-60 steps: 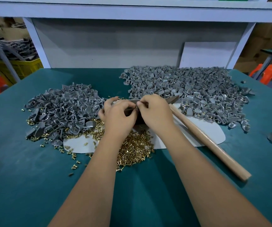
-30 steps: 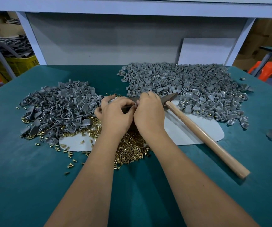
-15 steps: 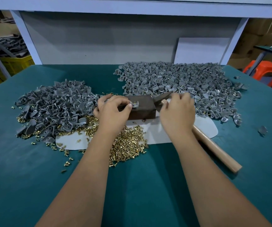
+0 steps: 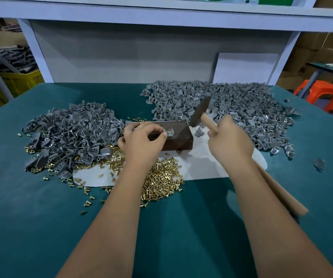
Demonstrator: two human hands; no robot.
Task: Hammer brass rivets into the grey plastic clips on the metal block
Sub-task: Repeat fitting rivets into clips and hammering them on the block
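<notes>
A dark metal block [image 4: 178, 138] stands on a white sheet in the middle of the green table. On its top lies a grey plastic clip [image 4: 169, 134] with a brass rivet standing in it. My left hand [image 4: 141, 141] pinches that clip at the block's left part. My right hand [image 4: 229, 140] grips the wooden handle of a hammer [image 4: 200, 111], whose dark head is raised and tilted just right of the block. The handle's end sticks out behind my right forearm.
One pile of grey clips [image 4: 71, 135] lies at the left and a larger pile of clips [image 4: 231, 109] at the back right. Loose brass rivets [image 4: 161, 181] are heaped in front of the block. A white sheet [image 4: 205, 163] underlies the block.
My right hand left the clip, took the hammer's handle near the head and lifted the hammer off the table. My left hand stays on the clip.
</notes>
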